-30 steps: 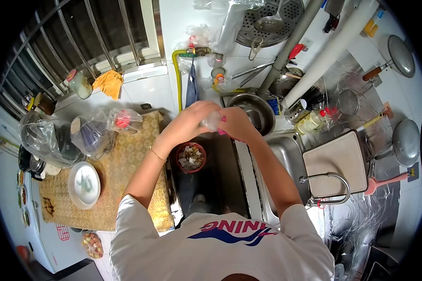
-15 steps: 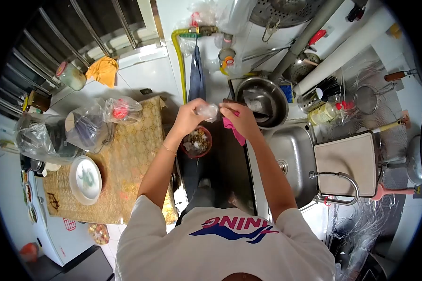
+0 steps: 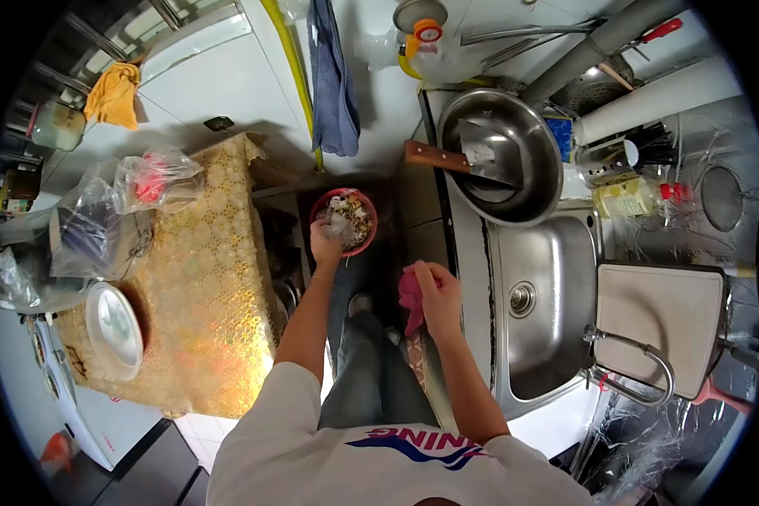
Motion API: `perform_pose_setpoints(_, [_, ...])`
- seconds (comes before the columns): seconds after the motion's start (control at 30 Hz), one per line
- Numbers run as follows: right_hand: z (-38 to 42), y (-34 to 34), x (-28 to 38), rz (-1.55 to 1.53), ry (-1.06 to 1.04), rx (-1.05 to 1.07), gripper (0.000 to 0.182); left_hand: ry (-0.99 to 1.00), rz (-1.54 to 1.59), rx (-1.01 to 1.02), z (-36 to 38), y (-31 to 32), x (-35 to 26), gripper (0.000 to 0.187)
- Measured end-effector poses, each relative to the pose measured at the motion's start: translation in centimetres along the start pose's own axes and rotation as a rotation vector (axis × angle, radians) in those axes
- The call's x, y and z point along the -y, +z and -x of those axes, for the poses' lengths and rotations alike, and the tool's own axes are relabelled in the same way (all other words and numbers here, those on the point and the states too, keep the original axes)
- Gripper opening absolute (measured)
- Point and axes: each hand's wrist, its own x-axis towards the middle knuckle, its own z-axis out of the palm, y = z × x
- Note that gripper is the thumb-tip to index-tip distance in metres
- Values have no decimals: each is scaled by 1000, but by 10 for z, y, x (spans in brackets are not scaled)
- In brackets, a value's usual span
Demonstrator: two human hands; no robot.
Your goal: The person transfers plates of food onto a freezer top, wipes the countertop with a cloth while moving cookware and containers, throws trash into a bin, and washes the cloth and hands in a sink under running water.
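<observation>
My left hand (image 3: 325, 245) is down at the edge of a red bin (image 3: 374, 221) on the floor. Its fingers are closed on a crumpled clear plastic bag (image 3: 337, 226), which lies over the scraps inside the bin. Beside the counter edge, my right hand (image 3: 438, 295) pinches a pink cloth (image 3: 410, 297) that hangs from the fingers. Near that hand, a steel basin (image 3: 548, 181) holds a cleaver (image 3: 447, 158) with a wooden handle sticking out over the rim.
A steel sink (image 3: 557, 337) with a curved faucet (image 3: 649, 358) and a cutting board (image 3: 658, 312) are on the right. To the left, a table with a gold patterned cloth (image 3: 202, 295) bears a white bowl (image 3: 114, 329) and plastic bags (image 3: 93, 219). A blue towel (image 3: 333, 84) hangs ahead.
My left hand has gone down with the plastic bag from chest height to the bin. My right hand has drawn back toward my body, still with the pink cloth. The view has tilted downward.
</observation>
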Motion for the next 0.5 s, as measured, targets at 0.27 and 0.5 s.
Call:
perform_pose_setpoints(0.27, [2, -16, -37, -162, 120, -36, 25, -76, -379, -41, -29, 14, 39, 58])
perform_pose_setpoints(0.5, [11, -18, -51, -200, 124, -18, 27, -6, -365, -17, -53, 20, 72, 61])
